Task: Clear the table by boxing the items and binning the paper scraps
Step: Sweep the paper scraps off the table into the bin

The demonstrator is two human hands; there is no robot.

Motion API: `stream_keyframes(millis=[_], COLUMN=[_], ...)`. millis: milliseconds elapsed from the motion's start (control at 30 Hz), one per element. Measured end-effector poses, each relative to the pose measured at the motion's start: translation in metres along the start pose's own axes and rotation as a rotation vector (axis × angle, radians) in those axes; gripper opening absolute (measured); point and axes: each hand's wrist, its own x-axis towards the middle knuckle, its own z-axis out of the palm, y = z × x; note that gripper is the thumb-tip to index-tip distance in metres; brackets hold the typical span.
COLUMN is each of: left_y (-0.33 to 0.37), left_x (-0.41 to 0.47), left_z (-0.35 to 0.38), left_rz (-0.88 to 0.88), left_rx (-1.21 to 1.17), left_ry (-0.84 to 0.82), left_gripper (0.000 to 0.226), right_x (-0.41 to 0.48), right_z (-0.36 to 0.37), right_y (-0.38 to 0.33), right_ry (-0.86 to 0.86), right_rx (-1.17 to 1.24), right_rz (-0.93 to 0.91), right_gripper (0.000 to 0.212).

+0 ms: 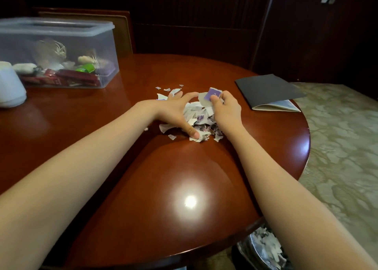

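Note:
A heap of torn white and purple paper scraps point(199, 118) lies in the middle of the round wooden table point(163, 187). My left hand point(176, 112) cups the heap from the left, fingers spread over it and thumb curled round its near edge. My right hand point(227, 111) closes on the heap from the right and pinches a purple scrap point(213, 94) at the top. A few loose scraps point(166, 89) lie beyond the heap. The clear plastic box point(98, 36), lid on, stands at the far left with several items inside.
A bin point(263, 249) lined with a bag and holding paper scraps stands on the floor under the table's near right edge. A black folder point(266, 89) lies at the table's right edge. White stacked cups point(10, 85) stand at the far left. A chair back rises behind the box.

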Motion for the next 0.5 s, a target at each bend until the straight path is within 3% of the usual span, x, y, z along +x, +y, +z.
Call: stream_keyframes(millis=[133,267,400,500], left_y=[0.018,0.028,0.035,0.038], left_x=[0.007,0.012,0.010,0.010], left_z=[0.005,0.032,0.034,0.033], left_rz=[0.065,0.099,0.147,0.158], left_rx=[-0.006,0.140,0.305,0.300], left_ry=[-0.039,0.203,0.361,0.410], left_gripper=[0.100,0.059,0.039,0.033], right_x=[0.005,0.009,0.009,0.009], right_z=[-0.004,-0.006,-0.005,-0.007], right_y=[0.005,0.006,0.004,0.005], right_ry=[0.061,0.094,0.115,0.138], right_rx=[0.006,0.078,0.132,0.141], right_rz=[0.116,0.162,0.173,0.179], right_gripper=[0.035,0.034,0.024,0.027])
